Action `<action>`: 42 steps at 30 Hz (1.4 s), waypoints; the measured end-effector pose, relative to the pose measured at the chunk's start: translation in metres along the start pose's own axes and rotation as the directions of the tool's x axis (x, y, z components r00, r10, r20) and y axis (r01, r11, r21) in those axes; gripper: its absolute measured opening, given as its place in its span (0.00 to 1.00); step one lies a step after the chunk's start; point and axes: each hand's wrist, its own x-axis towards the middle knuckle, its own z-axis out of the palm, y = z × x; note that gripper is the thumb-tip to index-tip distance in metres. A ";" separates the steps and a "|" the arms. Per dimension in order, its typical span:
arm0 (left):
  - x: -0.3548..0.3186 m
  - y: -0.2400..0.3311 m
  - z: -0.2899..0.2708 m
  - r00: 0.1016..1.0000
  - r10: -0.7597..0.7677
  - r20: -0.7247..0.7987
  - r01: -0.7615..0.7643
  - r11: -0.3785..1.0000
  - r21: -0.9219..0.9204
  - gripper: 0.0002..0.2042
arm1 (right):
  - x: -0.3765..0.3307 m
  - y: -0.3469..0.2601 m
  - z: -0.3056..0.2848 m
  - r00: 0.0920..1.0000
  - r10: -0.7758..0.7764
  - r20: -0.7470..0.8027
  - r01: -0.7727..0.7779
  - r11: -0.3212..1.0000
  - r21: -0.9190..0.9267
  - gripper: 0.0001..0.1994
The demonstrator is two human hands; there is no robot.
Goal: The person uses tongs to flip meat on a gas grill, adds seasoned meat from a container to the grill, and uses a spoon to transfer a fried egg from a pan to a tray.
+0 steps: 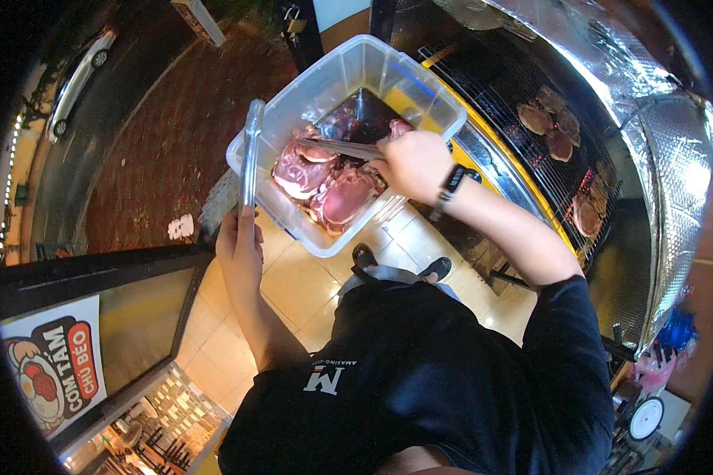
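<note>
From the head view, your left hand [240,247] grips metal tongs [250,154] beside the clear plastic tub [420,83]. Your right hand [414,164] clenches a second tong [337,148] over raw meat [329,184]; its fingertips are hidden. Grill [531,119] patties are blurred.

Night outside. Pale glossy floor tiles [293,285] underfoot, red brick pavement [174,134] beyond, dark road with a parked white car [78,79]. Right side lined with crinkled foil [673,158] around a charcoal grill [531,119]. Glass-fronted signboard [55,372] lower left.
</note>
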 end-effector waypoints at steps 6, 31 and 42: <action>0.003 0.013 0.021 0.995 0.012 0.100 -0.021 0.996 0.089 0.13 | -0.086 0.054 -0.049 0.947 0.316 -0.054 -0.245 0.823 0.513 0.14; -0.070 -0.038 0.351 0.669 0.042 0.742 -0.374 0.882 0.287 0.16 | -0.367 0.232 0.034 0.118 0.947 -0.299 -0.841 0.255 0.477 0.20; -0.076 -0.049 0.451 0.642 0.131 0.755 -0.612 0.681 0.402 0.21 | -0.341 0.239 0.061 0.332 0.875 -0.351 -0.881 0.421 0.215 0.14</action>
